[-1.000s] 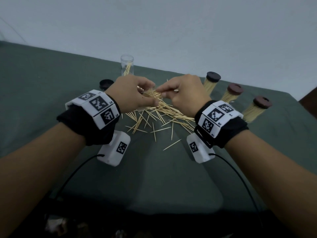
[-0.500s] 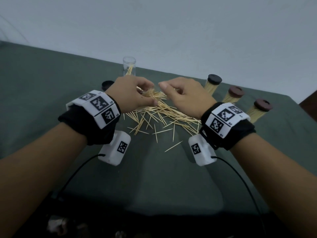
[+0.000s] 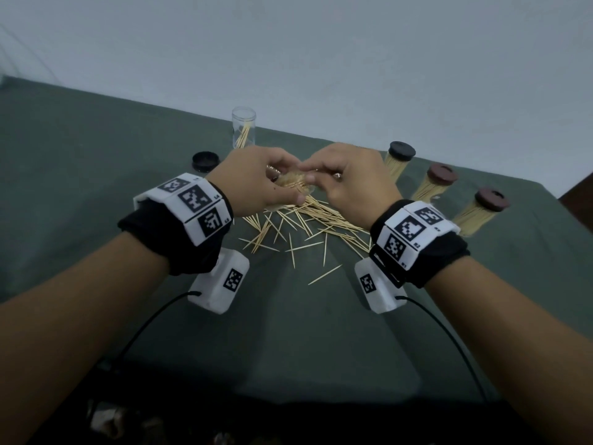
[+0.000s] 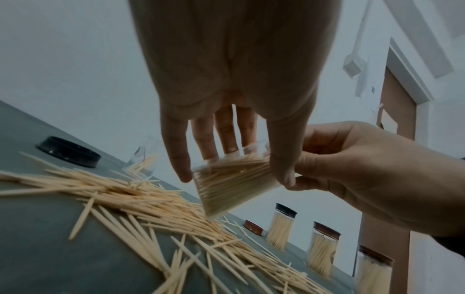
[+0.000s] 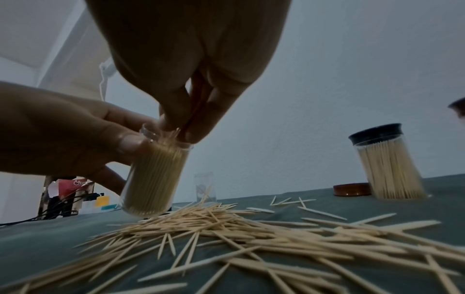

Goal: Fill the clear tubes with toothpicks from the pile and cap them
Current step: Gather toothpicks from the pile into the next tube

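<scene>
Your left hand (image 4: pixel 234 111) grips the tilted tube (image 5: pixel 153 175), mouth toward your right hand (image 5: pixel 191 69), which seemingly pinches toothpicks (image 5: pixel 176 132) into it.

- I read this as a plain indoor room set up as a makeshift recording station rather than a kitchen or workshop.
- My work surface is a table under a dull green cloth (image 3: pixel 80 162), pushed against a bare white painted wall (image 3: pixel 321 59).
- The left wrist view gives me a brown wooden door (image 4: pixel 395 119) in a white frame, with a white wall-mounted box (image 4: pixel 353 63) beside it.
- The right wrist view catches tangled black cables (image 5: pixel 62 206) and yellow sticky notes (image 5: pixel 102 201) off the table's far edge.
</scene>
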Tool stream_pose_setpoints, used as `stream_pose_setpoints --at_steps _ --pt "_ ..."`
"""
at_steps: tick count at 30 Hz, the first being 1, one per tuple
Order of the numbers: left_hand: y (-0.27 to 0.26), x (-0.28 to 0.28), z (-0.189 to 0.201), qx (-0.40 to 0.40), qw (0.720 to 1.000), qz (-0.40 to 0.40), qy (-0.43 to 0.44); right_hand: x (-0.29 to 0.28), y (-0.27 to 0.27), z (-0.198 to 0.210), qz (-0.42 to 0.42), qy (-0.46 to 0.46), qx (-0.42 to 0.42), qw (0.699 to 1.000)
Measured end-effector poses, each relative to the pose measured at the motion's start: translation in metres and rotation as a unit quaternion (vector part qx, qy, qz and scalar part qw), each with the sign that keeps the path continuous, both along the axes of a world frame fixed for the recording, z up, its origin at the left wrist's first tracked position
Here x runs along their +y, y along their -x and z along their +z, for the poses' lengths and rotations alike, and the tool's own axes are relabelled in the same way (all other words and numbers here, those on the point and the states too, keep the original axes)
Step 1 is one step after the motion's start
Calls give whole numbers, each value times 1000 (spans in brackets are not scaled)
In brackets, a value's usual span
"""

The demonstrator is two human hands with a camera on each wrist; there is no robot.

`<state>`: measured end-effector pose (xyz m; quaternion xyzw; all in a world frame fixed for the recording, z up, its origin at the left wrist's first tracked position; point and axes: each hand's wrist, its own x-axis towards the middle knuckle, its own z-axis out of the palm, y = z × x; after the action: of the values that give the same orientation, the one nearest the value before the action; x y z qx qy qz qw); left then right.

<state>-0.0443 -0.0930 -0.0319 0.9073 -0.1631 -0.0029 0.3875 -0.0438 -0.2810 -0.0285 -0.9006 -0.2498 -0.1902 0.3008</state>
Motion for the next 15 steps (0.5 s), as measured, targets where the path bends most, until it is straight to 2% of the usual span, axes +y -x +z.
stream_pose_setpoints --at_steps 3,9,15 --pt "-3 5 0 -2 1000 11 10 -2 0 0 -22 19 -40 999" --pt "-3 3 -2 1 1000 -11 23 -8 2 2 -36 108 22 993" --pt "-3 3 -2 -1 999 -10 35 -10 4 6 -22 96 32 995"
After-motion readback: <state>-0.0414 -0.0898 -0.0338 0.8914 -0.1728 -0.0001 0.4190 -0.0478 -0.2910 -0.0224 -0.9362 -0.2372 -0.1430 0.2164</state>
